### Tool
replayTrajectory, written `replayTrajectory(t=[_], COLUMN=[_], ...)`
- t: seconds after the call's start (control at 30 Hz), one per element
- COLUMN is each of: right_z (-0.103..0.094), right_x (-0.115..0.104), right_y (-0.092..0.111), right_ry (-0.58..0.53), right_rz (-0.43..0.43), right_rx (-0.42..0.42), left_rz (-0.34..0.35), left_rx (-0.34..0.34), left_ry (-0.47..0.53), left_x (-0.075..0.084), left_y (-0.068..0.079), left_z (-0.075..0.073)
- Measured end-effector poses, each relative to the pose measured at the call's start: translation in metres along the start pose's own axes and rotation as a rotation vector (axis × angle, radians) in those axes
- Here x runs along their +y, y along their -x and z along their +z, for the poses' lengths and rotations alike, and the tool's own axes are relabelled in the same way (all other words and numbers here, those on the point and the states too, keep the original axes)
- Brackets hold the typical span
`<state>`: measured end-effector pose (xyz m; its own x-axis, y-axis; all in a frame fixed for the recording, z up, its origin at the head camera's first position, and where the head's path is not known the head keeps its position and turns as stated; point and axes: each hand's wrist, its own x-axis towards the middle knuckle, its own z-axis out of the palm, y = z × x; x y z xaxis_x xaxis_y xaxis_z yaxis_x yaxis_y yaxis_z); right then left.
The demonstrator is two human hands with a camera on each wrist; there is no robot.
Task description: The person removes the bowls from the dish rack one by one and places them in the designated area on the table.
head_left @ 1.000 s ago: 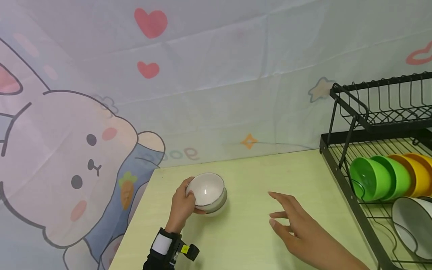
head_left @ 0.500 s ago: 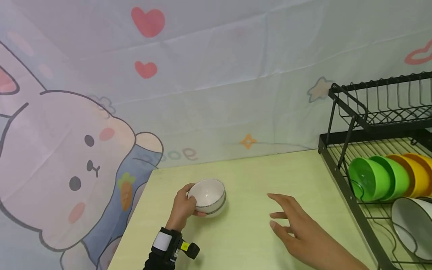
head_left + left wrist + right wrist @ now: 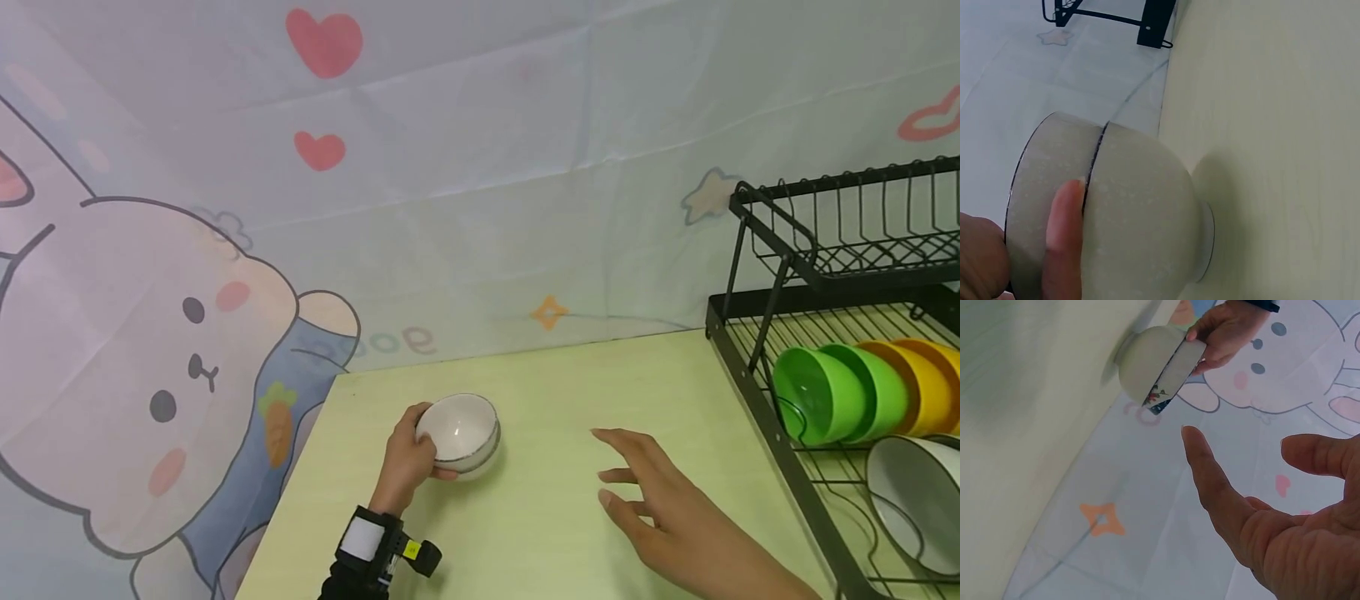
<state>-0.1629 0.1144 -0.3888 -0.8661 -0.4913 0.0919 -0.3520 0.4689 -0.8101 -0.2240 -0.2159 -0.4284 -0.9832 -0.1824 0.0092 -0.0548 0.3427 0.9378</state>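
A white bowl [image 3: 457, 427] with a dark rim is nested in a second, similar bowl [image 3: 1141, 206], seen in the left wrist view with its foot on or just by the tabletop. My left hand [image 3: 408, 458] grips the upper bowl at its left side, thumb at the rim. One finger [image 3: 1065, 244] lies along its outside wall, the tip by the lower bowl's rim. My right hand [image 3: 663, 508] is held to the right of the bowls, fingers spread and bent a little, touching nothing. Its thumb and index finger stand well apart in the right wrist view [image 3: 1297, 525].
A black dish rack [image 3: 780, 454] stands on the right of the pale yellow table [image 3: 570, 383]. On its lower level are green bowls [image 3: 817, 396], yellow bowls [image 3: 926, 387] and white bowls [image 3: 911, 504]. Behind hangs a printed cloth [image 3: 487, 225] with a rabbit.
The upper bowl has come down slightly and tilted less, sitting closer into the lower one, with the left hand still on it. My right hand has hardly moved.
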Motion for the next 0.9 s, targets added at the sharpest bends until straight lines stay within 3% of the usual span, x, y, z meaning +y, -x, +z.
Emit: replayTrajectory(t=[0.9], right_z=[-0.0007], right_x=[-0.0015], right_y=[0.0014], right_ry=[0.038], right_rz=[-0.029], right_rx=[0.020], left_rz=[0.028], left_rx=[-0.003], left_ry=[-0.023], left_x=[-0.0022], left_y=[0.0004], left_z=[0.0001])
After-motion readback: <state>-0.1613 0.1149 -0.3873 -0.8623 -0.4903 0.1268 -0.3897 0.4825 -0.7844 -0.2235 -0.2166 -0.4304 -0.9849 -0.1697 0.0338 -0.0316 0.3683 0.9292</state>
